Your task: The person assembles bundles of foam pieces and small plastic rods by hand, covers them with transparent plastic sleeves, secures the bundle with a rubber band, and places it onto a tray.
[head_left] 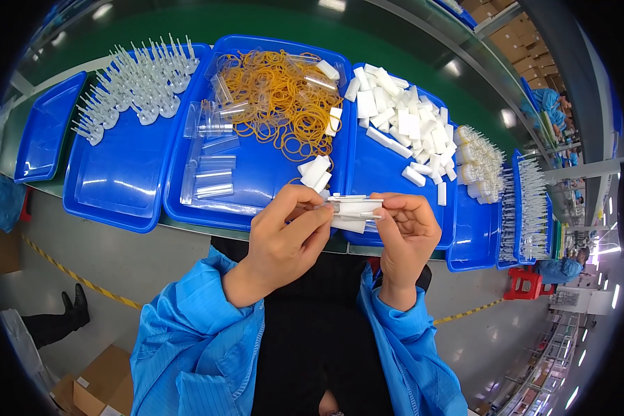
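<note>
My left hand point(284, 232) and my right hand point(408, 232) meet in front of my chest, both pinching a small bundle point(353, 210) of white foam strips and a clear plastic tube. The left fingers hold its left end, the right fingers its right end. Just beyond the hands lies a blue tray point(256, 173) with a heap of yellow rubber bands point(281, 100), clear plastic tubes point(211, 166) and a few white foam pieces point(315, 172). To its right, a blue tray holds a pile of white foam blocks point(402, 121).
At the left, a blue tray point(121, 187) carries several white plastic spiked parts point(135, 83); an empty blue tray point(45, 132) lies beyond it. White bundled parts point(478, 163) and more trays sit at the right. Another person's black shoes point(73, 305) stand on the floor at lower left. Workers in blue sit far right.
</note>
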Demonstrator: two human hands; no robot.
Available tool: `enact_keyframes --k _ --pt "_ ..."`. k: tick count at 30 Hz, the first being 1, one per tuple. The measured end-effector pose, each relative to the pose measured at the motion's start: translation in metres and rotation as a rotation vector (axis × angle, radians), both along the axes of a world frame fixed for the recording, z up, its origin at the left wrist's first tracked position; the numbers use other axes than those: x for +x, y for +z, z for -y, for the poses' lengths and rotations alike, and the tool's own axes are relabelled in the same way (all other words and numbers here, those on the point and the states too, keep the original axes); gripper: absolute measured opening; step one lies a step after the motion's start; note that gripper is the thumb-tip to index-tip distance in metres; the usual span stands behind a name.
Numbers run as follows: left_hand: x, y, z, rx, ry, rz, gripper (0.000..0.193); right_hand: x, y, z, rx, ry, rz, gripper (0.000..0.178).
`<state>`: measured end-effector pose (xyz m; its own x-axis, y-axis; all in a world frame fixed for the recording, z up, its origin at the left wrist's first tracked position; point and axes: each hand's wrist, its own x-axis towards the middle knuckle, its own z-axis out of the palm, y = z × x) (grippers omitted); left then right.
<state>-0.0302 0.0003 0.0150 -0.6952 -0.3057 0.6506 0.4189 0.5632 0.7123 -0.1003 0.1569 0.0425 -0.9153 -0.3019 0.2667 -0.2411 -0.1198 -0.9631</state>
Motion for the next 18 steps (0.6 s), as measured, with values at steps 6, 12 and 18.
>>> enact_keyframes --k 6,12,18 --pt "0.000 -0.002 0.002 -0.020 0.002 0.020 0.019 0.003 -0.001 0.000 0.069 -0.016 0.021 0.017" --pt "-0.002 0.001 0.006 -0.043 0.016 0.044 0.019 0.005 -0.004 0.000 0.098 0.005 0.027 0.016" --pt "0.004 0.008 0.004 0.067 -0.013 0.148 0.028 0.005 0.000 0.002 0.298 -0.056 -0.283 0.019"
